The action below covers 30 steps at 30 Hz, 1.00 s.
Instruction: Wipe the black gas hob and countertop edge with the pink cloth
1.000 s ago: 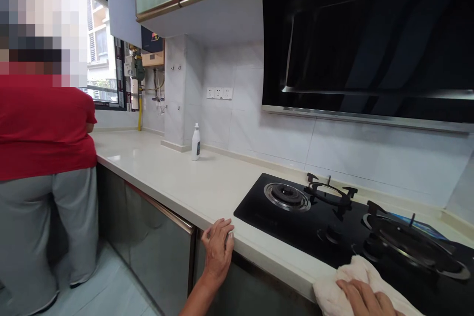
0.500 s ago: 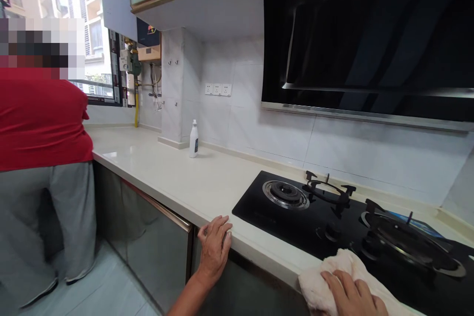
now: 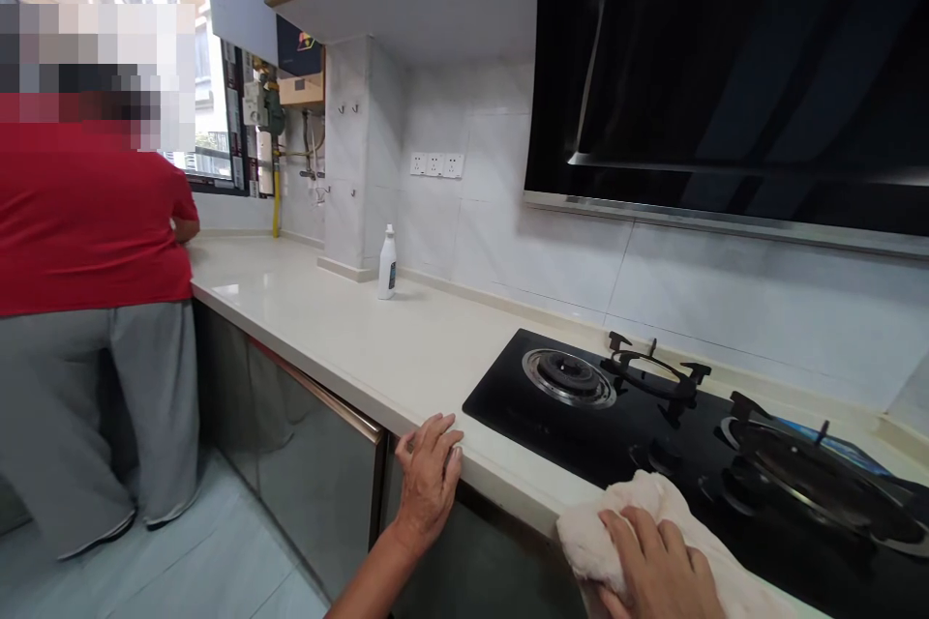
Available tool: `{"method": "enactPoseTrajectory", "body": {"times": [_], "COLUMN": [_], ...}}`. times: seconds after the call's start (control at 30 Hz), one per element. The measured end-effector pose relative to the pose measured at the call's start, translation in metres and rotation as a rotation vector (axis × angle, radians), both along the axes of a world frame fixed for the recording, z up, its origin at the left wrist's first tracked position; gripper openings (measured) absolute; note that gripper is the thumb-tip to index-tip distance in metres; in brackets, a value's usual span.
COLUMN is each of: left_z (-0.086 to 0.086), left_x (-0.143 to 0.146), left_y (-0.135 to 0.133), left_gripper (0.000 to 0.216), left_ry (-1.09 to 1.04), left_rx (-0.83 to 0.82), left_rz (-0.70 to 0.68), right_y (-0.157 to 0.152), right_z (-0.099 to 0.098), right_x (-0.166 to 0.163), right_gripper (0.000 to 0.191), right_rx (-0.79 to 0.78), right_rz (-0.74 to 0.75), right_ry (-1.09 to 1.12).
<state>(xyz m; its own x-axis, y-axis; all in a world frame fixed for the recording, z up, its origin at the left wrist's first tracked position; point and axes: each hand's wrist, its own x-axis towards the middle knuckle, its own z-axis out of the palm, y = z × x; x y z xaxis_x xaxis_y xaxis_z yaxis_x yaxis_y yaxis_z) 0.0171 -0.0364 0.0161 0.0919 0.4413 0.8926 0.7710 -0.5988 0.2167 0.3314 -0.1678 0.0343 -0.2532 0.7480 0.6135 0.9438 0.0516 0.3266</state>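
Note:
My left hand (image 3: 428, 479) rests on the front edge of the cream countertop (image 3: 348, 338), fingers curled over the lip beside the black gas hob (image 3: 602, 426). My right hand (image 3: 657, 566) lies on a pale cloth (image 3: 602, 532), pressing it onto the counter's front edge at the hob's near side; its fingers are laid over the cloth. The hob has a bare burner (image 3: 568, 375) on the left, a loose black pan support (image 3: 657, 375) behind the middle, and a second burner with its support (image 3: 813, 484) on the right.
A white spray bottle (image 3: 387, 263) stands near the wall. A black range hood (image 3: 733, 77) hangs over the hob. Another person in a red shirt (image 3: 87, 213) and grey trousers stands at the counter's left end by the window. Mirrored cabinet doors (image 3: 305, 474) run below.
My right hand has slid the cloth leftward along the counter's front edge. My left hand has stayed on the edge. The view has shifted slightly.

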Motion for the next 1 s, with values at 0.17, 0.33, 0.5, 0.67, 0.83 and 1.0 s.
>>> {"method": "enactPoseTrajectory", "body": {"times": [0.17, 0.33, 0.5, 0.67, 0.83, 1.0], "left_z": [0.000, 0.001, 0.000, -0.001, 0.000, -0.003], "left_x": [0.001, 0.003, 0.005, 0.005, 0.005, 0.005], "left_y": [-0.001, -0.002, -0.003, -0.003, -0.003, -0.003], "left_gripper": [0.027, 0.029, 0.029, 0.029, 0.029, 0.030], "left_ry": [-0.008, -0.013, -0.020, -0.017, -0.007, -0.018], "left_rx": [-0.025, -0.035, -0.045, -0.040, -0.039, -0.055], "left_rz": [-0.006, 0.001, 0.015, 0.020, 0.023, 0.029], "right_y": [0.002, 0.005, 0.010, 0.011, 0.013, 0.015], "right_z": [0.004, 0.008, 0.010, 0.013, 0.016, 0.018], "right_x": [-0.009, -0.018, -0.026, -0.034, -0.039, -0.045], "right_gripper": [0.050, 0.053, 0.053, 0.052, 0.051, 0.051], "right_rx": [-0.015, -0.040, -0.070, -0.080, -0.073, -0.082], "right_rz": [-0.008, -0.007, -0.001, 0.011, 0.022, 0.028], "right_ry": [-0.001, 0.004, 0.021, 0.021, 0.024, 0.063]}}
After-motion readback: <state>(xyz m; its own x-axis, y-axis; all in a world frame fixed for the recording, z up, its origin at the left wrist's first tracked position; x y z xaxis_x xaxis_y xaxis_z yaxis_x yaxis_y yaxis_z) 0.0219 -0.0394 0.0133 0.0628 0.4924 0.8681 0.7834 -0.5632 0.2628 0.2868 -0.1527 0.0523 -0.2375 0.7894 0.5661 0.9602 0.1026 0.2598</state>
